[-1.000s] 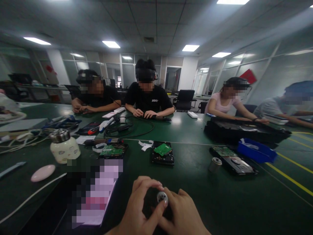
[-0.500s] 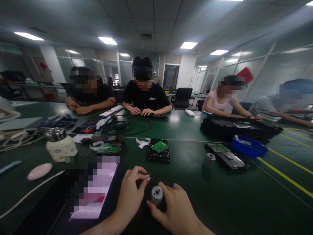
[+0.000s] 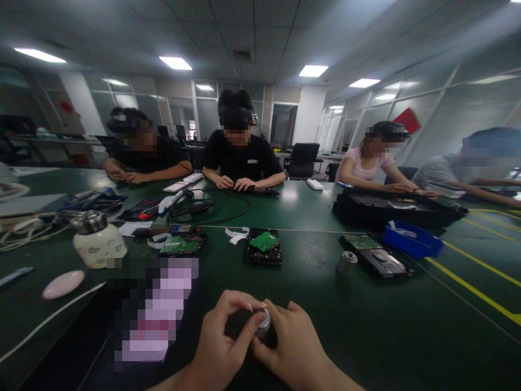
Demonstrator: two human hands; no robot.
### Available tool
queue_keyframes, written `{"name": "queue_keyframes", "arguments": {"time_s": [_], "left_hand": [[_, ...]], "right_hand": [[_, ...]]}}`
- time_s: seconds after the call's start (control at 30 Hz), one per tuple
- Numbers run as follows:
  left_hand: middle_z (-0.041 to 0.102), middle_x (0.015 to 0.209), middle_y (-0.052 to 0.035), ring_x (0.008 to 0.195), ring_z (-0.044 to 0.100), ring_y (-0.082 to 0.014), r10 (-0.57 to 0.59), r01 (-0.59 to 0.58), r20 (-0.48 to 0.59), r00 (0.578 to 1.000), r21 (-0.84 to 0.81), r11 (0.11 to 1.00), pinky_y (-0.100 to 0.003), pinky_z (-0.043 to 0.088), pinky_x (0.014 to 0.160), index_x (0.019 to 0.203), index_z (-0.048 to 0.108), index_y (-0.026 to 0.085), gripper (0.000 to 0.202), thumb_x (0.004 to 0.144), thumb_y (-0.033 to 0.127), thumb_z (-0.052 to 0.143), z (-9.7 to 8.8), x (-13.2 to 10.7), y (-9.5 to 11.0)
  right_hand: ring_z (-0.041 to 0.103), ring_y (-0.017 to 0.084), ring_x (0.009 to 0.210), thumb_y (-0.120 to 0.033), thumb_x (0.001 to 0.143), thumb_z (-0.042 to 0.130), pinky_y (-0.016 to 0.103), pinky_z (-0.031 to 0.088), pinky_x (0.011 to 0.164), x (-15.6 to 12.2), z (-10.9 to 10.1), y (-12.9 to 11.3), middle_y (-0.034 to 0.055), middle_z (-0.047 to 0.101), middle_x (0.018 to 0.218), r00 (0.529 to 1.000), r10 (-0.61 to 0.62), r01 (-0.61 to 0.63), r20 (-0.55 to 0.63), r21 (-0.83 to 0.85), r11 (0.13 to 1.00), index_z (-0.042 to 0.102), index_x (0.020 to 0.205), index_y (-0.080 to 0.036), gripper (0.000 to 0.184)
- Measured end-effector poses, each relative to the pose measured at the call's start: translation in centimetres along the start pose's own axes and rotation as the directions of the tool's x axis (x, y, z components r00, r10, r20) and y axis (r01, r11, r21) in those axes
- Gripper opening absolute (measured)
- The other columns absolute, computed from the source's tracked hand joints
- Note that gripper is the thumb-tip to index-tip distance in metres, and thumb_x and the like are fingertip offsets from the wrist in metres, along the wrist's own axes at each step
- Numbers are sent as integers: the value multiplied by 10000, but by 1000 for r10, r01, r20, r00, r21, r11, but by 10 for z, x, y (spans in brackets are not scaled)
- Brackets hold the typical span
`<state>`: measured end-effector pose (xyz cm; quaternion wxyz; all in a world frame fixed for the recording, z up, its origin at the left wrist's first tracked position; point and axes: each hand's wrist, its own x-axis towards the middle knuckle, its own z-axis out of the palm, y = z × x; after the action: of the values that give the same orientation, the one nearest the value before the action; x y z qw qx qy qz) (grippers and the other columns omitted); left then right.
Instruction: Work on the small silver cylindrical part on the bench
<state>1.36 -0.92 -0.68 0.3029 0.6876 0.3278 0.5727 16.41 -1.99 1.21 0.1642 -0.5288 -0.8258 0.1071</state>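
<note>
A short silver metal cylinder (image 3: 264,324), which looks like a small motor, stands upright on the green table (image 3: 391,331) close to me. My right hand (image 3: 295,339) is closed around its right side, with the thumb in front. From the left, my left hand (image 3: 228,334) reaches over it, thumb and fingertips pressed together at its top face. Whether anything small is pinched there is hidden. A similar metal cylinder (image 3: 347,263) stands farther off to the right. Beyond my hands lies an opened hard drive (image 3: 264,255) with a green circuit board (image 3: 264,240) on it.
Another hard drive (image 3: 382,262) lies right, beside a blue bin (image 3: 413,241) and a large black tray (image 3: 366,214). On the left are a tablet-like screen (image 3: 163,309), a cream bottle (image 3: 100,244), a pink oval object (image 3: 64,284) and cables. Several people sit across the table.
My left hand has moved right, from beside the cylinder onto its top, and its fingertips now cover the holes there. My right hand stays around the cylinder.
</note>
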Motion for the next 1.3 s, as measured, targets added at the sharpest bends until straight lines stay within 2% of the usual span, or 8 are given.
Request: {"name": "queue_keyframes", "arguments": {"time_s": [0.13,0.5,0.6,0.7,0.8,0.97,1.17,1.3], "left_hand": [[646,858,23,840,674,-136,-39,39,15,999,12,999,-248,537,747,912,506,239,161,837,129,597,-1,1,2],[636,857,-4,822,655,-152,31,-32,85,996,11,999,-270,534,735,901,480,223,179,817,79,546,-4,4,7],[627,904,-20,858,647,-168,76,-82,108,991,58,995,-286,538,752,970,479,226,246,786,69,525,-6,6,10],[602,1022,-57,1006,602,-211,160,-180,131,978,155,971,-339,517,855,1085,488,219,378,743,60,512,-7,7,14],[575,1037,-66,1041,570,-231,235,-266,154,960,225,937,-358,506,871,1076,523,220,376,737,58,505,-9,6,13],[536,879,-40,858,588,-201,190,-186,7,982,248,951,-337,525,758,1047,456,210,315,772,62,500,-11,1,5],[539,1090,-77,1061,529,-264,207,-223,85,975,284,933,-418,469,896,1107,566,252,371,766,113,519,-8,-2,7],[592,947,-56,949,566,-239,217,-214,17,976,259,942,-381,487,822,1041,555,246,322,765,86,511,-10,-1,5]], "right_hand": [[598,179,682,-306,800,536,290,312,672,1,-1,0,14,676,835,1000,15,-15,13,6,1000,563,916,-208,155],[636,224,738,-330,790,548,348,344,782,0,0,1,46,694,865,999,30,-31,21,24,999,577,934,-196,200],[646,236,758,-354,798,553,356,341,782,0,2,3,53,700,881,1000,16,-17,15,38,999,572,968,-199,231],[638,218,705,-378,824,534,328,336,706,0,4,4,49,700,848,1000,-9,8,4,36,999,571,914,-201,202],[632,208,694,-362,831,525,318,325,690,0,4,5,44,694,841,1000,-28,28,-15,10,1000,565,883,-201,174],[610,198,642,-324,800,530,306,310,641,0,3,4,28,671,777,1000,-24,24,-2,-47,999,544,830,-199,129],[611,188,654,-337,824,517,299,304,642,1,4,5,18,677,809,999,-44,45,-25,4,999,547,889,-202,153],[598,186,642,-327,818,516,299,297,631,0,0,1,15,660,774,1000,-17,17,-2,-29,999,541,835,-202,129]]}}
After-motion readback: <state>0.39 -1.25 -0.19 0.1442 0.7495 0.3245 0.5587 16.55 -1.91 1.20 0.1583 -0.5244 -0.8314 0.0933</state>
